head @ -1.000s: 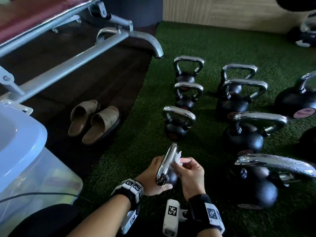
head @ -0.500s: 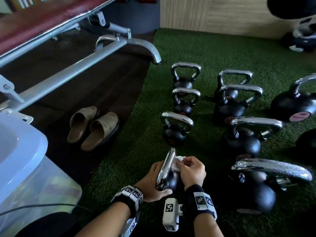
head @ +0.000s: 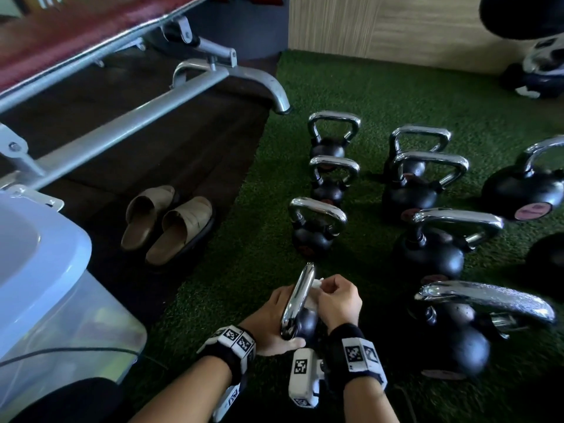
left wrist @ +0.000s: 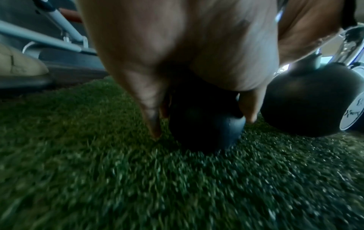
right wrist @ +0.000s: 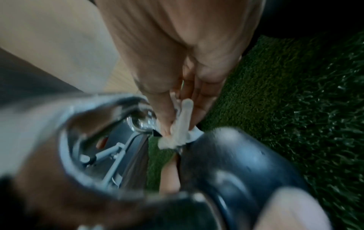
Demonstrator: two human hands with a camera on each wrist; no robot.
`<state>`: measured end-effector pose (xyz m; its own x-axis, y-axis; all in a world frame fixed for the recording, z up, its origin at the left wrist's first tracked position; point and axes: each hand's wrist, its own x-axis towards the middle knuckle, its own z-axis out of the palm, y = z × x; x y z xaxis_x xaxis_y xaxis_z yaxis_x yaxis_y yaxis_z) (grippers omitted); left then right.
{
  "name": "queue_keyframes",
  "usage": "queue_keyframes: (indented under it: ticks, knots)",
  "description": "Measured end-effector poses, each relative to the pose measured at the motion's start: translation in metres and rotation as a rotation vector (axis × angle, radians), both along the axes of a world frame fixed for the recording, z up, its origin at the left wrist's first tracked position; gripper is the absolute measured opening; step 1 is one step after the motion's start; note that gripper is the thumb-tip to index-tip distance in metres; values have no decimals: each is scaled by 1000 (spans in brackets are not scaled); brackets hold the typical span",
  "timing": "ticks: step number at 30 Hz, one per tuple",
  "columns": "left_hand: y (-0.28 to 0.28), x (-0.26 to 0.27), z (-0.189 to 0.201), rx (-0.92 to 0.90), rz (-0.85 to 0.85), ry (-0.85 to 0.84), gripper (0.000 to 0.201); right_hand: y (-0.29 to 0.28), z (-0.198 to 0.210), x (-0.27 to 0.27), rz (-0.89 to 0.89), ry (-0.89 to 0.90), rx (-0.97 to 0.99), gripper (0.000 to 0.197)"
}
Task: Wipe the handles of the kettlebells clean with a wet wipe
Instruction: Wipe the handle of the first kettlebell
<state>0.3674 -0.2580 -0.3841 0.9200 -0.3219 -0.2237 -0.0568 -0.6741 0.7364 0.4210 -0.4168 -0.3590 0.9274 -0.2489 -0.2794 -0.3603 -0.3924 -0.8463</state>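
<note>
A small black kettlebell (head: 305, 323) with a chrome handle (head: 297, 300) sits low on the green turf, turned edge-on to me. My left hand (head: 274, 319) wraps round its ball and the near end of the handle; the left wrist view shows the ball (left wrist: 204, 129) between my fingers. My right hand (head: 335, 297) pinches a crumpled white wet wipe (head: 316, 285) against the inner right side of the handle. The right wrist view has the wipe (right wrist: 181, 132) squeezed where the handle meets the ball (right wrist: 236, 163).
Several more chrome-handled kettlebells stand in rows on the turf ahead and to the right, the nearest large one (head: 451, 337) close beside my right wrist. A pair of beige slippers (head: 171, 221), a grey bench frame (head: 137, 117) and a translucent storage bin (head: 45, 285) lie to the left.
My right hand has slid the wipe down the handle toward the ball. The left hand keeps its hold; my head has tipped down a little.
</note>
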Motion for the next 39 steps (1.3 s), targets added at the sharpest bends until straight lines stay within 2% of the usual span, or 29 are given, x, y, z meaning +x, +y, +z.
queue_keyframes:
  ticks: [2, 3, 5, 6, 8, 9, 10, 12, 14, 18, 20, 22, 25, 27, 31, 35, 39]
  knots:
    - [3, 5, 13, 151, -67, 105, 107, -12, 4, -2, 35, -64, 4, 17]
    - [4, 8, 22, 205, -101, 156, 98, -18, 6, -2, 62, -121, 17, 20]
    - [9, 21, 42, 194, -75, 197, 55, -26, 13, -1, 163, -239, 10, 29]
    - [12, 27, 54, 181, 0, 178, 36, -28, 16, 2, 231, -283, -21, 35]
    - [19, 36, 78, 110, 202, 169, 22, -28, 23, 7, 366, -324, -86, 44]
    - [20, 40, 88, 61, 253, 178, 28, -26, 26, 10, 425, -326, -108, 47]
    - [20, 40, 97, 55, 231, 184, 41, -24, 27, 12, 477, -326, -128, 49]
    - [14, 34, 113, 230, 115, 186, 54, -21, 31, 16, 565, -327, -157, 52]
    - [2, 21, 112, 422, 43, 92, 51, -19, 35, 21, 615, -322, -196, 47]
    - [-10, 18, 105, 442, 91, 52, 35, -18, 43, 28, 627, -281, -263, 35]
    - [-7, 25, 114, 521, 24, 40, 34, -20, 43, 26, 603, -287, -289, 34]
    - [1, 32, 125, 576, -74, 25, 40, -26, 43, 19, 565, -298, -291, 33]
    - [13, 43, 139, 645, -246, -18, 64, -35, 46, 1, 553, -291, -300, 30]
    - [22, 52, 142, 642, -259, -78, 67, -35, 45, -14, 532, -279, -298, 32]
    - [43, 56, 141, 499, -193, -95, 56, -26, 31, -27, 438, -331, -281, 34]
    - [52, 45, 133, 435, -184, -90, 61, -27, 25, -28, 457, -409, -290, 31]
    - [51, 36, 131, 390, -161, -104, 62, -33, 27, -36, 494, -416, -281, 36]
